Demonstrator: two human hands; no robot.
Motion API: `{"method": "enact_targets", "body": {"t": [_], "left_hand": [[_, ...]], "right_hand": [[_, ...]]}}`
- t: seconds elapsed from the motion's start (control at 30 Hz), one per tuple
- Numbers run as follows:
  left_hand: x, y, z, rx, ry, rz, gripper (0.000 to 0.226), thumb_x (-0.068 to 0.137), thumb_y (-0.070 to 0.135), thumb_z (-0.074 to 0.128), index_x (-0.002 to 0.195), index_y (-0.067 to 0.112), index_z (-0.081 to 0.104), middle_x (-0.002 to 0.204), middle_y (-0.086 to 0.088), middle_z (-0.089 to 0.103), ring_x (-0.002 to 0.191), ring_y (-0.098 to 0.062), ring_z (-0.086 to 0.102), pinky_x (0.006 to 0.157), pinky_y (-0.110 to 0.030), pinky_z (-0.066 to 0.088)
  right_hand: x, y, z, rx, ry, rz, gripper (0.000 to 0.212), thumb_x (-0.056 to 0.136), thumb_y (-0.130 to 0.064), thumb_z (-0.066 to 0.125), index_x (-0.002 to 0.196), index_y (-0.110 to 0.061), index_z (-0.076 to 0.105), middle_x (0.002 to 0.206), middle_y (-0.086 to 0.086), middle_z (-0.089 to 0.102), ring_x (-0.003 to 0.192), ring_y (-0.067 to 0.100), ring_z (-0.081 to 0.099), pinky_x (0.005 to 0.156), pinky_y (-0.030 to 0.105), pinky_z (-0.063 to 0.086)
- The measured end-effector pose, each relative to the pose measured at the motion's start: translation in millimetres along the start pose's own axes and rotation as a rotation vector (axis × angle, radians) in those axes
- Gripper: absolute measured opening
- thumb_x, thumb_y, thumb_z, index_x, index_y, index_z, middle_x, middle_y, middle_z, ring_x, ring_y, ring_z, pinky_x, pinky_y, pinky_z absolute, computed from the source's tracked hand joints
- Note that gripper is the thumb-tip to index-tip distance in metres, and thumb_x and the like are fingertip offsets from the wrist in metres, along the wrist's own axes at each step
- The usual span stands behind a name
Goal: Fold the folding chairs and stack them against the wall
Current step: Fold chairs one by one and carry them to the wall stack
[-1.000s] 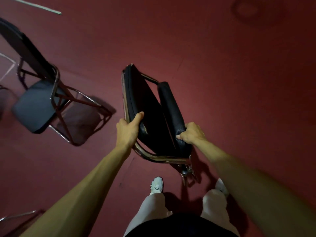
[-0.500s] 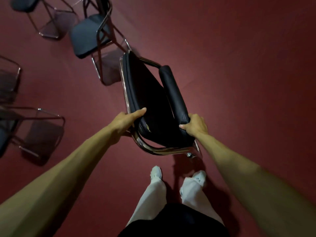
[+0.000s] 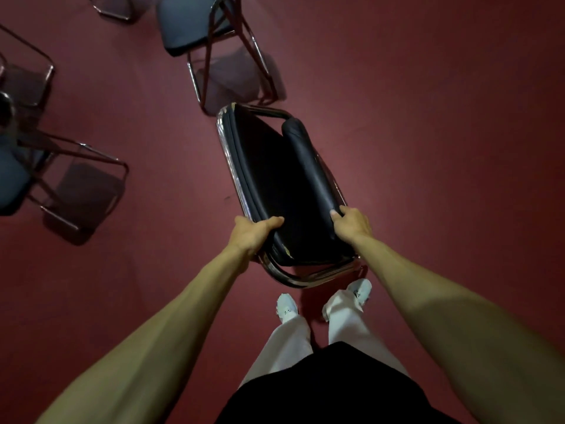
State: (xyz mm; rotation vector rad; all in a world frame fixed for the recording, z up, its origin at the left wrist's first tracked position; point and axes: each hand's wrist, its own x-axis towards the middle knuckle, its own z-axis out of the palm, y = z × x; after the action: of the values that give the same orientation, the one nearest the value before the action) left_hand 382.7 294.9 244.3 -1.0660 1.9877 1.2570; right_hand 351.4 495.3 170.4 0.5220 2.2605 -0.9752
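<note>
The folded chair (image 3: 284, 191): left hand (image 3: 250, 237) curled round its frame, right hand (image 3: 351, 224) round its backrest; swung carelessly, its far end could clip the open chair (image 3: 195, 29), seemingly just beyond.

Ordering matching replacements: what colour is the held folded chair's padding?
The folded chair has black padding on a chrome frame; the head view shows it.

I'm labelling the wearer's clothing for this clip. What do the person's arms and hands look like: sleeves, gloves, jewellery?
The left forearm and right forearm are bare, with no sleeve in view. The left hand and right hand wear no gloves; no watch or wristband shows.
</note>
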Motion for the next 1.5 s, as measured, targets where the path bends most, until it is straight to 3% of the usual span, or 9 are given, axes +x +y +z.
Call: {"method": "enact_targets", "body": {"t": [0.1, 0.23, 0.33, 0.43, 0.6, 0.7, 0.93, 1.1, 1.5], "left_hand": [[-8.2, -33.8, -0.7, -0.014, -0.035, 0.035, 0.038, 0.073, 0.038, 0.078, 0.089, 0.006, 0.065, 0.070, -0.006, 0.069, 0.059, -0.023, 0.067, 0.062, -0.043, 0.060], [-19.0, -63.3, 9.9, -0.101, -0.035, 0.087, 0.026, 0.073, 0.036, 0.077, 0.079, 0.013, 0.067, 0.063, -0.001, 0.067, 0.056, -0.019, 0.064, 0.056, -0.031, 0.055], [-26.4, -76.2, 18.7, -0.181, -0.068, 0.073, 0.029, 0.072, 0.035, 0.076, 0.088, 0.011, 0.069, 0.075, -0.003, 0.073, 0.062, -0.020, 0.068, 0.058, -0.030, 0.055], [-38.0, -89.8, 26.3, -0.218, -0.088, 0.054, 0.029, 0.074, 0.035, 0.076, 0.085, 0.009, 0.069, 0.080, -0.007, 0.075, 0.069, -0.023, 0.071, 0.072, -0.042, 0.062], [-58.8, -124.0, 40.5, -0.285, -0.062, 0.079, 0.024, 0.080, 0.032, 0.074, 0.089, 0.010, 0.069, 0.086, -0.010, 0.076, 0.075, -0.022, 0.072, 0.078, -0.042, 0.061], [-77.5, -139.0, 50.6, -0.313, -0.033, 0.065, 0.028, 0.081, 0.033, 0.073, 0.093, 0.008, 0.070, 0.083, -0.007, 0.075, 0.070, -0.018, 0.071, 0.072, -0.035, 0.060], [-130.2, -194.2, 93.1, -0.329, 0.023, 0.025, 0.029, 0.081, 0.032, 0.073, 0.092, 0.006, 0.069, 0.075, -0.005, 0.073, 0.058, -0.013, 0.069, 0.055, -0.026, 0.054], [-150.8, -226.6, 107.4, -0.496, 0.054, -0.065, 0.030, 0.080, 0.032, 0.074, 0.094, 0.007, 0.067, 0.078, -0.007, 0.070, 0.064, -0.020, 0.065, 0.076, -0.040, 0.056], [-191.2, -368.1, 87.7, -0.764, -0.066, -0.212, 0.024, 0.086, 0.024, 0.070, 0.101, 0.006, 0.065, 0.086, -0.008, 0.075, 0.073, -0.020, 0.072, 0.077, -0.035, 0.059]], "right_hand": [[-29.4, 21.0, 25.8, 0.114, 0.067, 0.018, 0.054, 0.097, -0.035, 0.049, 0.145, -0.011, 0.040, 0.151, 0.012, 0.035, 0.138, 0.029, 0.036, 0.115, 0.040, 0.029], [-77.7, 48.8, 59.7, 0.303, 0.192, 0.362, 0.074, 0.095, -0.043, 0.050, 0.149, -0.004, 0.019, 0.155, 0.018, 0.018, 0.143, 0.034, 0.022, 0.116, 0.044, 0.024], [-104.6, 56.8, 90.3, 0.749, 0.173, 0.575, 0.063, 0.090, -0.050, 0.051, 0.136, -0.009, 0.039, 0.140, 0.015, 0.045, 0.125, 0.035, 0.047, 0.098, 0.047, 0.044], [-127.0, 60.5, 102.9, 1.073, 0.151, 0.580, 0.029, 0.094, -0.020, 0.055, 0.121, -0.009, 0.053, 0.113, 0.011, 0.064, 0.094, 0.029, 0.063, 0.079, 0.045, 0.052], [-154.9, 97.5, 92.8, 1.197, 0.007, 0.534, 0.018, 0.093, 0.007, 0.050, 0.108, -0.002, 0.054, 0.080, 0.009, 0.060, 0.070, 0.020, 0.059, 0.093, 0.048, 0.049], [-169.2, 113.9, 87.9, 1.150, -0.044, 0.526, 0.018, 0.093, 0.009, 0.047, 0.086, -0.007, 0.053, 0.076, 0.007, 0.057, 0.069, 0.019, 0.057, 0.091, 0.047, 0.049], [-202.5, 182.8, 81.4, 1.006, -0.116, 0.472, 0.024, 0.090, 0.012, 0.046, 0.095, -0.010, 0.055, 0.078, 0.006, 0.059, 0.073, 0.018, 0.060, 0.078, 0.042, 0.051], [-204.9, 209.5, 77.8, 0.880, -0.140, 0.385, 0.027, 0.089, 0.009, 0.053, 0.108, -0.010, 0.058, 0.092, 0.006, 0.062, 0.080, 0.017, 0.062, 0.073, 0.043, 0.054], [-267.3, 241.9, 142.8, 0.428, -0.096, 0.309, 0.012, 0.081, 0.007, 0.063, 0.083, -0.003, 0.056, 0.083, 0.015, 0.066, 0.067, 0.030, 0.066, 0.050, 0.038, 0.058]]}}
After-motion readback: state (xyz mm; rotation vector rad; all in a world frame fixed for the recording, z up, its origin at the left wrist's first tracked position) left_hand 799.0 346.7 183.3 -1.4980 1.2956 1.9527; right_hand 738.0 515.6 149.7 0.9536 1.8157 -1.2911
